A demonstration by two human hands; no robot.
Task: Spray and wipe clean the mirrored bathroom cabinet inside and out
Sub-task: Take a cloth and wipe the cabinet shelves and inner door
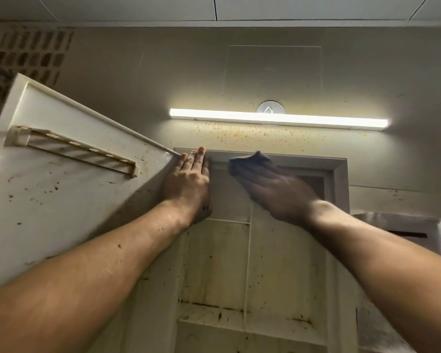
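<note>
The white bathroom cabinet (339,171) stands open above me, its inside stained and speckled brown. Its door (49,194) swings out to the left, showing the inner face with a small slotted rack (71,149). My left hand (189,184) lies flat with straight fingers against the cabinet's upper left corner, fingertips over the top edge. My right hand (273,192) presses a dark grey cloth (250,161) against the upper frame inside the cabinet; the hand is blurred. The mirror side of the door is hidden.
A lit tube lamp (278,119) hangs on the wall just above the cabinet, with orange-brown specks on the wall below it. A dirty shelf (239,317) crosses the cabinet's lower inside. A second unit's edge (418,225) shows at the right.
</note>
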